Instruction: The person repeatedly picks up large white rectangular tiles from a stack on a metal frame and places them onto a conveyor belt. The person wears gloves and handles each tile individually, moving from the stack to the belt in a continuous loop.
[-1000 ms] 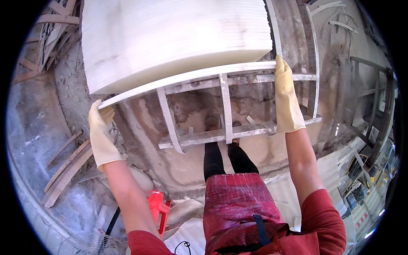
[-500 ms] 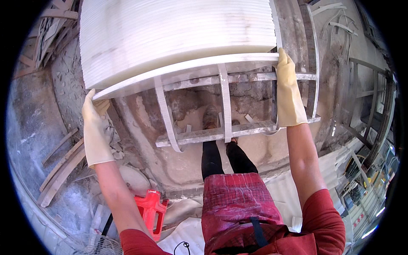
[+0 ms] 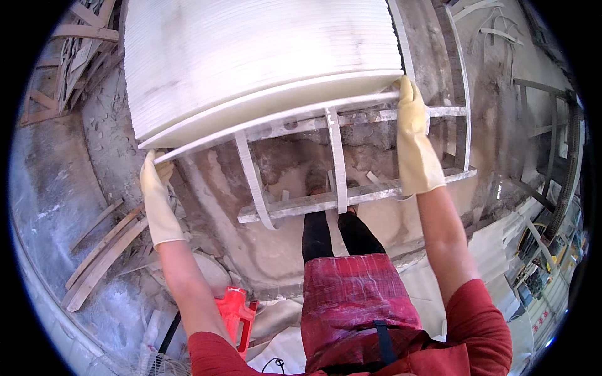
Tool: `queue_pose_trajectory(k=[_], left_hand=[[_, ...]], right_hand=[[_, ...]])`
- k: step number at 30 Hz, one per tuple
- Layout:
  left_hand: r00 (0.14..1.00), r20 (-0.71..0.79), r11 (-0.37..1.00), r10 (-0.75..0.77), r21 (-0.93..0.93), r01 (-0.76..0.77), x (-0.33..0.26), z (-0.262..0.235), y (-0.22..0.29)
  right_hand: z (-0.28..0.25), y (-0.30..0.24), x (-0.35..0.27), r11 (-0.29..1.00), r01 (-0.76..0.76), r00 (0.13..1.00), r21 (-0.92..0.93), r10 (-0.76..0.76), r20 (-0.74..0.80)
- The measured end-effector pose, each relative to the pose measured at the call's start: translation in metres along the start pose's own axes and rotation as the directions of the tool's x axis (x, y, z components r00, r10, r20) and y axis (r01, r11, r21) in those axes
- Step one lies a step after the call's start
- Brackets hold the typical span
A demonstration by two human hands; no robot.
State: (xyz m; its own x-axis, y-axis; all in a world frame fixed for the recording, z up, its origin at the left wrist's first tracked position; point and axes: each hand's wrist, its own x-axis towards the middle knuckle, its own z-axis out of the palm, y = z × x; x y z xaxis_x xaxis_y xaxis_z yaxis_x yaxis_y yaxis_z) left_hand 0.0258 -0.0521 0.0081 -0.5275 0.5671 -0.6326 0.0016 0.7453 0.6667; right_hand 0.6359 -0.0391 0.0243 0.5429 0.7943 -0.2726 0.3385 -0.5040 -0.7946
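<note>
A large stack of white panels (image 3: 263,44) stands on edge in front of me, packed face to face. At its near side, one white panel (image 3: 282,119) leans slightly apart from the rest. My left hand (image 3: 157,178), in a cream rubber glove, is closed around that panel's left end. My right hand (image 3: 415,125), gloved alike, grips near its right end, the fingertips at the top corner. Whether those fingertips also touch the panel behind, I cannot tell. Below the panels lies a pale, dusty rack (image 3: 301,205) with two whitish straps (image 3: 337,160) hanging over its bars.
Curved wooden strips (image 3: 103,263) lie on the floor at left, and a heap of boards (image 3: 81,56) leans at far left. Beside my left forearm is a red plastic object (image 3: 233,310). A metal frame (image 3: 542,131) stands at right. My feet are close to the rack's near bar.
The near panel has come toward me, and a wedge of space now shows behind it. Both gloved hands keep hold of its ends. The whole view has shifted slightly.
</note>
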Motion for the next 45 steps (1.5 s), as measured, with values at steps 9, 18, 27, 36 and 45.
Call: queue_pose_trajectory(k=[9,18,27,36,45], left_hand=[[0.965,-0.044,0.827,0.26,-0.506,-0.246,-0.032,-0.003,-0.085],[0.986,-0.163,0.793,0.042,-0.595,-0.132,-0.116,-0.021,-0.128],[0.995,-0.094,0.841,-0.029,-0.54,-0.026,-0.28,-0.034,-0.158],[0.973,0.073,0.866,0.219,-0.474,-0.159,-0.41,0.007,-0.086],[0.823,0.337,0.828,0.457,-0.498,-0.257,-0.572,0.047,-0.031]], right_hand=[[0.008,0.043,-0.061,0.824,0.059,0.998,0.564,-0.049,-0.033],[-0.074,0.045,-0.123,0.752,-0.045,0.986,0.658,0.138,-0.09],[-0.274,0.022,-0.276,0.809,-0.211,0.878,0.549,0.404,-0.256],[-0.444,0.066,-0.438,0.856,0.013,0.838,0.517,0.273,-0.473],[-0.575,0.127,-0.587,0.697,0.142,0.594,0.703,0.508,-0.623]])
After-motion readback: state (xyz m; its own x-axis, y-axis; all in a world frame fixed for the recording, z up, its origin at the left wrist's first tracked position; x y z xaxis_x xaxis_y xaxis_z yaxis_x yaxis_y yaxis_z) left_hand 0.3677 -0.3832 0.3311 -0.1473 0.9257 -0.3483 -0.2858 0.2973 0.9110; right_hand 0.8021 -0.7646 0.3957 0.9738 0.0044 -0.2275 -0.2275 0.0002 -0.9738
